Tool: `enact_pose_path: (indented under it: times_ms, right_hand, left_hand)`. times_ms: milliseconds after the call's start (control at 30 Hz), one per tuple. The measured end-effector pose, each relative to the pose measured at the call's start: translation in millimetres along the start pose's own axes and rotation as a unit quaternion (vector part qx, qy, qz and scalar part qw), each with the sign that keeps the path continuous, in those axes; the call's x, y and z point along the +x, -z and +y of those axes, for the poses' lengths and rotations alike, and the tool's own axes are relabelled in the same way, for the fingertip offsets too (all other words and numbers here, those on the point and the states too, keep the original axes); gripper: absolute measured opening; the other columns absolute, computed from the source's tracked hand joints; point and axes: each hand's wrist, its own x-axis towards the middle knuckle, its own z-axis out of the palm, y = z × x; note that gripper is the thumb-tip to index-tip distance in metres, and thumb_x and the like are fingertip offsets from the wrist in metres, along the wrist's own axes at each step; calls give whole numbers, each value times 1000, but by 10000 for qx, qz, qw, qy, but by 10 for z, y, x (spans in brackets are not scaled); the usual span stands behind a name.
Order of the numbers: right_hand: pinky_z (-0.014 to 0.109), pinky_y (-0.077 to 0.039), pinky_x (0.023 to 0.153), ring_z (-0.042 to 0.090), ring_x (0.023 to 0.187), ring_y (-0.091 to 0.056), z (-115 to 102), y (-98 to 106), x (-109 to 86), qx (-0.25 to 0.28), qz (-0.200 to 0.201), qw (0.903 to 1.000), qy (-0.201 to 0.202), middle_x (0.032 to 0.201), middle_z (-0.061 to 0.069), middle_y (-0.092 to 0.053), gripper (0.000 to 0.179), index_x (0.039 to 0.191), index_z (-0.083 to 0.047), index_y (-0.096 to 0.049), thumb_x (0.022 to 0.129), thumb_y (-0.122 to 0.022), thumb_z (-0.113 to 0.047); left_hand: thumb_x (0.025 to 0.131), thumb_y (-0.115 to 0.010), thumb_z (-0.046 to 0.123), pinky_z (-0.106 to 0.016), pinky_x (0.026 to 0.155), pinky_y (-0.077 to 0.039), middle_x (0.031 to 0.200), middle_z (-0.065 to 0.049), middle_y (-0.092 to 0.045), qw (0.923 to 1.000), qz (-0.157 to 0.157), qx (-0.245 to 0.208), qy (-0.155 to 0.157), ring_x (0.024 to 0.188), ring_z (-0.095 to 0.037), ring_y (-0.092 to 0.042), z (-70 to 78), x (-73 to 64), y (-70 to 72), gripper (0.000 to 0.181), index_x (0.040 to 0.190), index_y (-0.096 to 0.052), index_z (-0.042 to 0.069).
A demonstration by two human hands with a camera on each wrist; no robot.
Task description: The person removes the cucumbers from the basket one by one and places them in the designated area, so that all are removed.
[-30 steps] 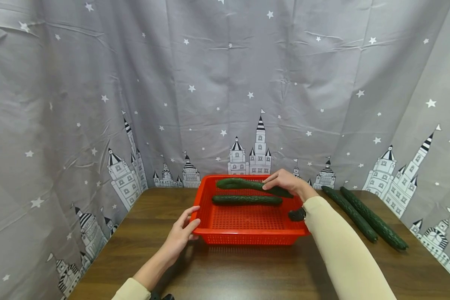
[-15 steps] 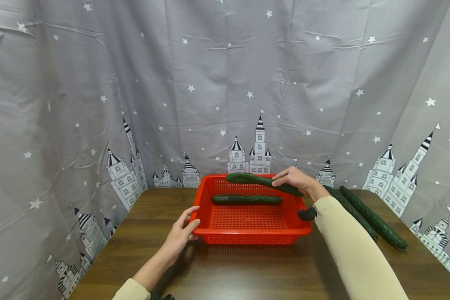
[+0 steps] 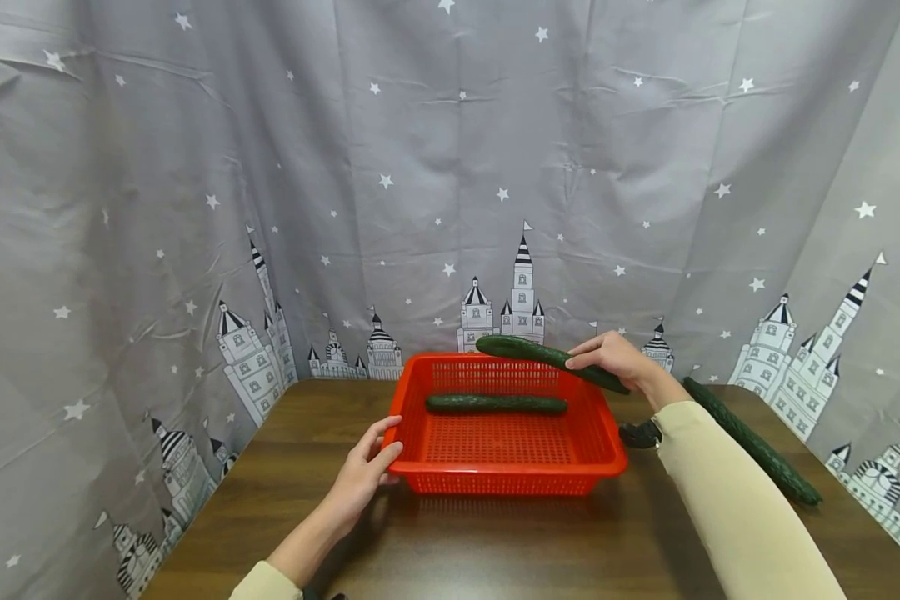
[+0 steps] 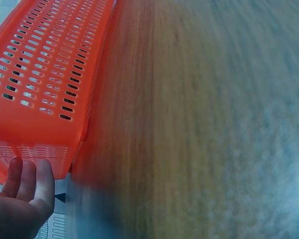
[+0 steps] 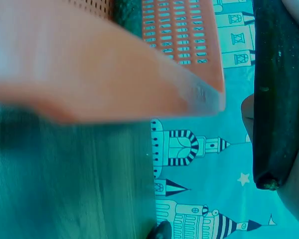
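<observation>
My right hand pinches a long dark green cucumber near its right half. The cucumber slants over the back right rim of the red plastic basket, its left end higher. In the right wrist view the held cucumber runs along the right side, beside the basket's corner. Inside the basket, a second cucumber lies crosswise. My left hand holds the basket's left rim, thumb on top. The left wrist view shows several fingers against the perforated end wall.
Another cucumber lies slanted on the brown wooden table at the right; my right sleeve covers the area beside it. A grey curtain printed with castles and stars hangs behind the table.
My right hand has lifted the cucumber up and rightward from inside the basket to over its back right rim. My right sleeve now hides one table cucumber. The left hand stays put.
</observation>
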Motion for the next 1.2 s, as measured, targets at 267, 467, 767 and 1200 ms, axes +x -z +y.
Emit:
enact_pose_path:
  times_ms: [267, 467, 767, 1200]
  right_hand:
    - [56, -35, 114, 43, 146, -32, 37, 185, -141, -66, 40, 9998, -157, 150, 26, -46, 48, 126, 1, -68, 88, -77, -26]
    - [57, -32, 116, 43, 146, -32, 47, 293, -246, -51, 254, 9993, -269, 148, 27, -48, 51, 127, 4, -67, 88, -77, -27]
    - [19, -52, 81, 34, 127, -55, 135, 364, -352, 36, 650, 9971, -389, 143, 28, -53, 52, 127, 6, -65, 88, -77, -25]
    - [28, -57, 71, 7, 78, -63, 299, 441, -500, 320, 1014, 9917, -727, 126, 24, -64, 55, 128, 9, -63, 88, -76, -27]
  left_hand:
    - [100, -62, 21, -42, 82, -56, 124, -20, -56, 10000, 0, 48, 43, 94, -23, -63, -1, 27, -4, 47, 145, -49, 23]
    - [100, -63, 22, -42, 82, -56, 123, -20, -56, 10000, -12, 45, 49, 95, -24, -62, 0, 39, -6, 47, 145, -49, 23]
    - [100, -63, 21, -41, 80, -56, 121, -21, -55, 10000, 1, 29, 45, 93, -23, -62, -17, 25, 9, 47, 145, -49, 23]
    - [100, -62, 20, -40, 81, -55, 122, -21, -56, 10000, -13, 33, 66, 94, -23, -63, -7, 25, 7, 46, 145, -49, 23]
